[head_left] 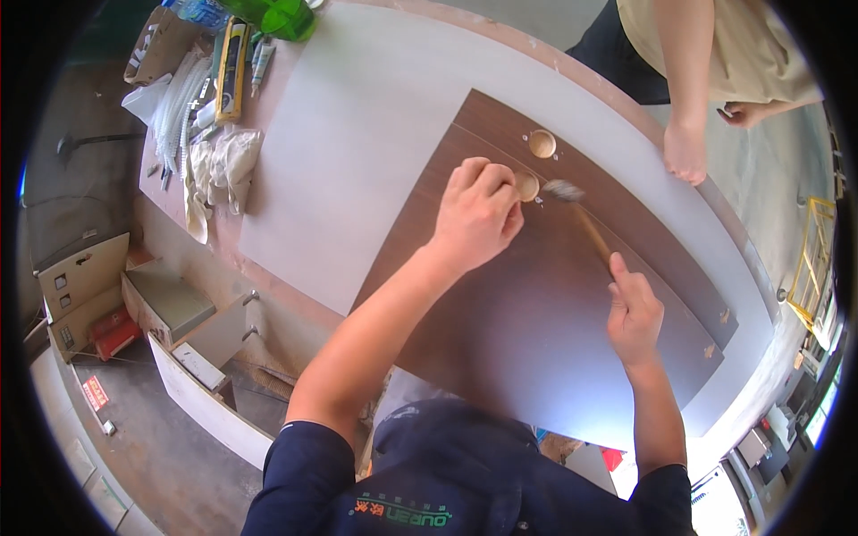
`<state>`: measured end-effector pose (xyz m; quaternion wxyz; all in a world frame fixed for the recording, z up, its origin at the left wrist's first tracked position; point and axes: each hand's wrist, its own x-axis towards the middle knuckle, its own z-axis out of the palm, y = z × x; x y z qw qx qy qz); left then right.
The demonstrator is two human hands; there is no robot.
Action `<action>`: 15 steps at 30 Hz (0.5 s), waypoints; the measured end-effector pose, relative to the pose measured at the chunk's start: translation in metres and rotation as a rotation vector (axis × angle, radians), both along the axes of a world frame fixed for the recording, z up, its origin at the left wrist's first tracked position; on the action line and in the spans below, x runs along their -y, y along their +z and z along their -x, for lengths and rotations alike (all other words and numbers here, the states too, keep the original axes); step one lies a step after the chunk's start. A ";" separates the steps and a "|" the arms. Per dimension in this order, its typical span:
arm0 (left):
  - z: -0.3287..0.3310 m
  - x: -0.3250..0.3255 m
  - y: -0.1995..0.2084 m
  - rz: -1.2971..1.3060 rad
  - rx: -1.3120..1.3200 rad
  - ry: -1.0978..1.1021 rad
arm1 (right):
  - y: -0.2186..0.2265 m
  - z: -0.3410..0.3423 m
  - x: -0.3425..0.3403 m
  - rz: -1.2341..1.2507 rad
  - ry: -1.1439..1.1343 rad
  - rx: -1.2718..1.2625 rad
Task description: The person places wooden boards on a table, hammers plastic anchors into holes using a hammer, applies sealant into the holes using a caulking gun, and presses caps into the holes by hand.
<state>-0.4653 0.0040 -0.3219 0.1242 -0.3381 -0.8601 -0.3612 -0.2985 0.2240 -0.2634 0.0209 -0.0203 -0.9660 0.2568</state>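
Observation:
A hammer [592, 230] with a wooden handle is gripped in my right hand [635, 308]. Its head is blurred and sits over the brown board, close to my left hand [478, 214]. The fingers of that hand are curled together beside a round recess [528, 186] of pale bare wood; whatever they pinch is hidden. A second round recess [542, 143] shows a little farther off, on the far brown strip of board [626, 232]. The larger brown board [500, 313] lies nearer to me, its long edge beside the strip. Small pale marks dot the wood around both recesses.
The boards rest on a white-topped table [357, 116]. Gloves [223, 170], tubes and a box crowd its left end, with a green container [288, 18] behind. Another person's hand [685, 154] touches the far edge. Open cabinet parts [206, 384] stand on the floor at left.

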 end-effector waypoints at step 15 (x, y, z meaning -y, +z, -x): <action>-0.004 0.026 0.039 0.016 0.339 0.084 | -0.018 -0.021 0.010 0.326 -0.194 -0.033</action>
